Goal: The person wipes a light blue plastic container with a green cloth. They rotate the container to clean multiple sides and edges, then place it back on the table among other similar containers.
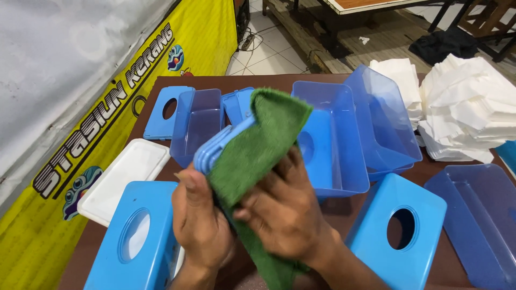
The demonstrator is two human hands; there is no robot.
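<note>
Centrally, left hand (pixel 200 223) fingers grip blue lid (pixel 217 146); right hand (pixel 284 215) fingers press green cloth (pixel 258 147) over lid.

Both hands, left (pixel 200 220) and right (pixel 282 215), curl closed, gripping, side by side.

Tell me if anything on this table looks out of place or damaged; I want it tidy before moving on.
Nothing looks damaged or spilled. One blue box leans tilted against another blue box instead of sitting flat. The left hand holds a blue lid while the right hand presses a green cloth on it.
</note>
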